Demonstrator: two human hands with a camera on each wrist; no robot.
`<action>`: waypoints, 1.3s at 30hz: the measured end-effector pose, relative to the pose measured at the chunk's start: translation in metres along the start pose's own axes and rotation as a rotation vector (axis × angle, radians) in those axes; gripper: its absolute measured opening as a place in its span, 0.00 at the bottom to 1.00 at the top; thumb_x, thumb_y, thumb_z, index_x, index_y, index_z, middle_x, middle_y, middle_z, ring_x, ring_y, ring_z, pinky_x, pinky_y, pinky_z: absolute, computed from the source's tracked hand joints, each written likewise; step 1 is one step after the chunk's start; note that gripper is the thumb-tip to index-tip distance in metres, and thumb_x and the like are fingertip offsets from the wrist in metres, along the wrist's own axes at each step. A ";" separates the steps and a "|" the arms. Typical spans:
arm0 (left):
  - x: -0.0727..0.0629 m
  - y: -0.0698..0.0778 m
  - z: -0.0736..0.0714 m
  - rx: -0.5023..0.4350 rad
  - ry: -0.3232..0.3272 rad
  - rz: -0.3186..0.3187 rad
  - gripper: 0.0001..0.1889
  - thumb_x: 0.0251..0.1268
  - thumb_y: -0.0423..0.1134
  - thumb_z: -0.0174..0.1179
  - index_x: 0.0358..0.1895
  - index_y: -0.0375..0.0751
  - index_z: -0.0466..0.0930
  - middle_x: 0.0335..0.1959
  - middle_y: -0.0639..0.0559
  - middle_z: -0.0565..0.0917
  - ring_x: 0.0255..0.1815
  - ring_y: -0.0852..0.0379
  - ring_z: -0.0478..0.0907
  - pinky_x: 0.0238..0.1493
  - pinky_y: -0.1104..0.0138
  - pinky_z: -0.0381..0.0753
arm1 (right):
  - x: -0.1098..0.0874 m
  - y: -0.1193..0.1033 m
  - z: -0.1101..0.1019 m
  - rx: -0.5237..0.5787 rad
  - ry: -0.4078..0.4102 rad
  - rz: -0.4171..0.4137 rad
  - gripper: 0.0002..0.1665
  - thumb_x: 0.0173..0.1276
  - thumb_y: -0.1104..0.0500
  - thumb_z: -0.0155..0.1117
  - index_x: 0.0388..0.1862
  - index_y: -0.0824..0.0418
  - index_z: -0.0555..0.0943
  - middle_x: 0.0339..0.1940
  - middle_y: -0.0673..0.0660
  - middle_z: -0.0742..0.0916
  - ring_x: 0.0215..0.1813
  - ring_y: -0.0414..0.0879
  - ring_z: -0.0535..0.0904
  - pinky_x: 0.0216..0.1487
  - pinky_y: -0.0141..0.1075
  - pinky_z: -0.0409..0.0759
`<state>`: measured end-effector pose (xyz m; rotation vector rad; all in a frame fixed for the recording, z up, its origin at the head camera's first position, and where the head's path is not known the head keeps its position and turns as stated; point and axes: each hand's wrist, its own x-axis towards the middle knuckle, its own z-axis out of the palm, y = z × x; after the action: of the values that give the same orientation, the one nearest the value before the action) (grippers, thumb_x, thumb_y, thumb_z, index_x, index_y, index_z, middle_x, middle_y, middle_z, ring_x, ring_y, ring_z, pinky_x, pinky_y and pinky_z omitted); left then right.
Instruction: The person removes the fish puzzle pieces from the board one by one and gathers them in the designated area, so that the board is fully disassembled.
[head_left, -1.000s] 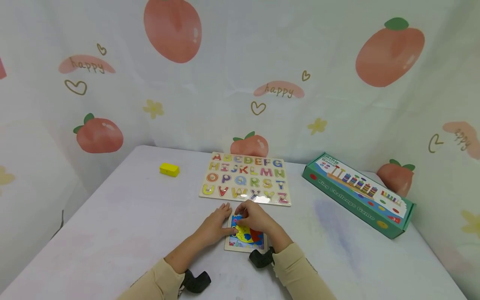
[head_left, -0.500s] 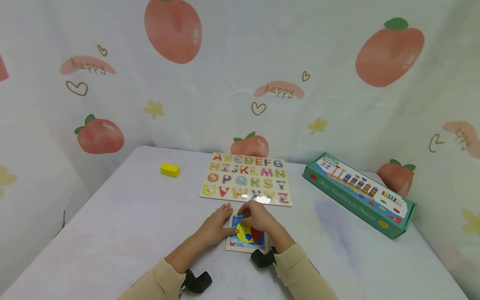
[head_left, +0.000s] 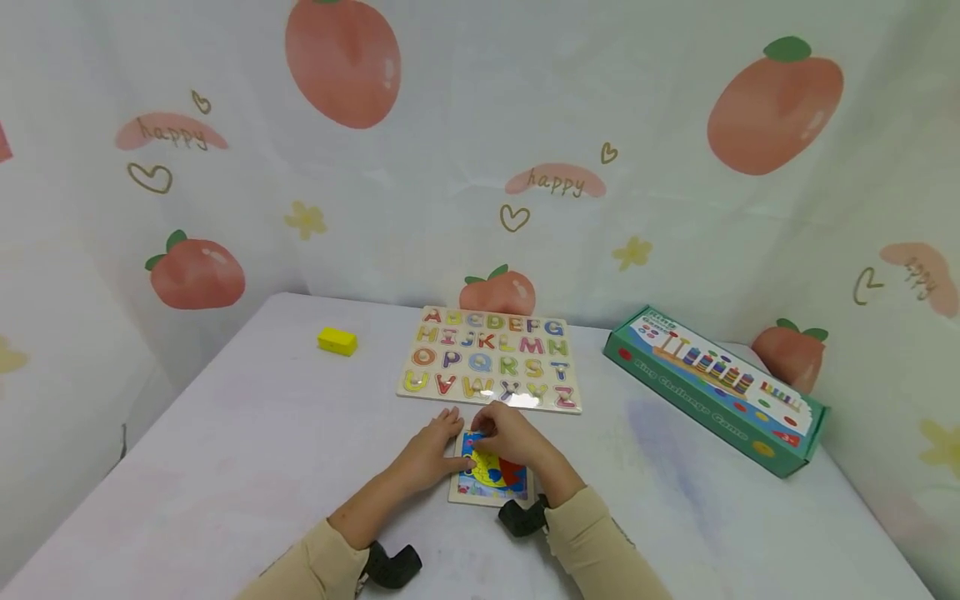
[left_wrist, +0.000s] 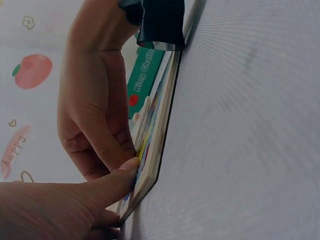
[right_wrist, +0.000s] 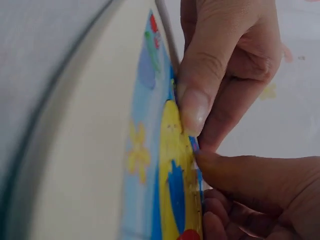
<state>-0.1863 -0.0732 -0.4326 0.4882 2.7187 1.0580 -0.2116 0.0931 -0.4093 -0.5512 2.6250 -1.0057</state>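
A small wooden-framed jigsaw puzzle lies on the table, its picture a yellow fish with a red tail and blue fin. My left hand rests along the puzzle's left side, fingers extended past the upper corner and thumb on the picture. From the right, my right hand reaches over the upper part, its curled fingers and thumb gripping near the top left edge. Both thumbs almost meet over the picture in the right wrist view, where the right thumb points left. What lies under the right fingertips is hidden.
Behind the puzzle lies an alphabet board with knobbed letters. A yellow block sits at the back left. On the right stands a green Ring Challenge Game box. A patterned cloth hangs behind the table.
The hands keep nearly the same place on the puzzle; only slight finger movement shows on the right hand. The whole view shifts a little with the head.
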 end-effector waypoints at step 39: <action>0.001 0.000 0.001 0.005 0.000 -0.015 0.36 0.56 0.45 0.65 0.65 0.29 0.65 0.71 0.37 0.59 0.73 0.37 0.51 0.69 0.43 0.55 | -0.003 0.038 -0.032 0.370 -0.003 0.132 0.13 0.61 0.60 0.65 0.40 0.69 0.82 0.32 0.56 0.87 0.31 0.41 0.82 0.41 0.35 0.84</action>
<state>-0.1868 -0.0727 -0.4333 0.4685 2.7210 1.0475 -0.2309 0.1387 -0.4121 -0.2879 2.3512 -1.3972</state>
